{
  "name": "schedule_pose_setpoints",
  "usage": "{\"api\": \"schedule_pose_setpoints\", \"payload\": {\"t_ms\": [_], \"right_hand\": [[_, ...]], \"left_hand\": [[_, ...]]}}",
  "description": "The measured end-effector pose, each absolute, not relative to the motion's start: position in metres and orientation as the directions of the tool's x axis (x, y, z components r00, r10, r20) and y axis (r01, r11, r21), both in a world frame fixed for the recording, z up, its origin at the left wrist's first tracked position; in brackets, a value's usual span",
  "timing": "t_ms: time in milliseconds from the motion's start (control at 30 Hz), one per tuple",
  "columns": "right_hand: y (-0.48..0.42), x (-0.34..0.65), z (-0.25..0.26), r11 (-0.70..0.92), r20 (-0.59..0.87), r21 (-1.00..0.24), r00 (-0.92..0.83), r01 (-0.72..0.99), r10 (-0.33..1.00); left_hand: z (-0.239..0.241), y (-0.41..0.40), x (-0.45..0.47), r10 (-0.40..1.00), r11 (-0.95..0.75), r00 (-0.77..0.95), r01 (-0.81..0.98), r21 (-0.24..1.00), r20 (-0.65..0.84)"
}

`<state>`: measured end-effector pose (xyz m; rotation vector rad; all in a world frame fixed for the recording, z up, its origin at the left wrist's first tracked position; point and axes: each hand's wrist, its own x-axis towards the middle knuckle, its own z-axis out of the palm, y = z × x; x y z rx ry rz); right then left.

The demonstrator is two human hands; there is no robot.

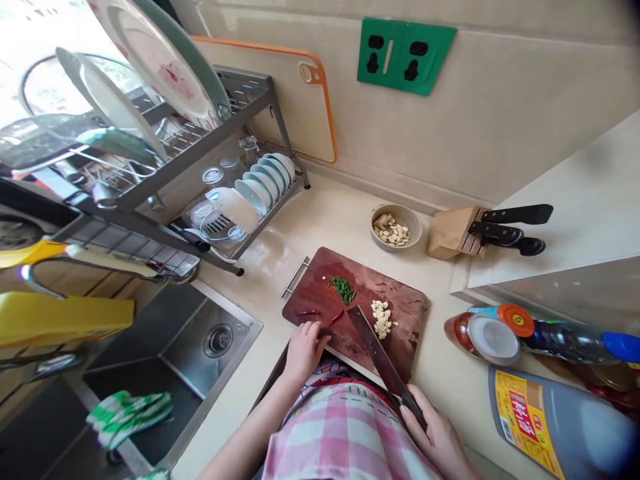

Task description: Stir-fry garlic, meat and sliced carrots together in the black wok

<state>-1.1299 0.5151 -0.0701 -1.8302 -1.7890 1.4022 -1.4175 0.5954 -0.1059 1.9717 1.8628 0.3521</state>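
Note:
My right hand (433,427) grips the black handle of a cleaver (377,350), its long dark blade slanting up and left across the chopping board (400,283). At the board's near left edge is my left hand (304,350), its fingers bent and slightly apart from the thumb. A red chili (337,318) lies between that hand and the blade's tip; another red chili (308,313) lies just beyond the fingers. Farther back sits a small heap of chopped green herb (343,289). Right of the blade is a pile of chopped garlic (381,319).
A bowl of garlic cloves (396,248) and a knife block (453,230) stand behind the board. Bottles and jars (560,340) line the right side. Left are a dish rack (200,150) and a sink (190,353) with a green-white cloth (127,413).

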Motion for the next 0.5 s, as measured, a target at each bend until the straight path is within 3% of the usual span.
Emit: {"api": "schedule_pose_setpoints", "payload": {"t_ms": [300,500], "right_hand": [[0.522,-1.146,-0.062,-0.088,-0.412,-0.61,-0.221,0.787,0.884],[0.531,-1.155,-0.073,-0.01,-0.53,-0.352,-0.191,0.936,0.826]], "left_hand": [[-0.112,0.607,-1.409,0.995,-0.06,0.088,0.916,0.397,-0.054],[-0.114,0.62,-1.403,0.99,-0.105,0.132,0.924,0.369,-0.049]]}}
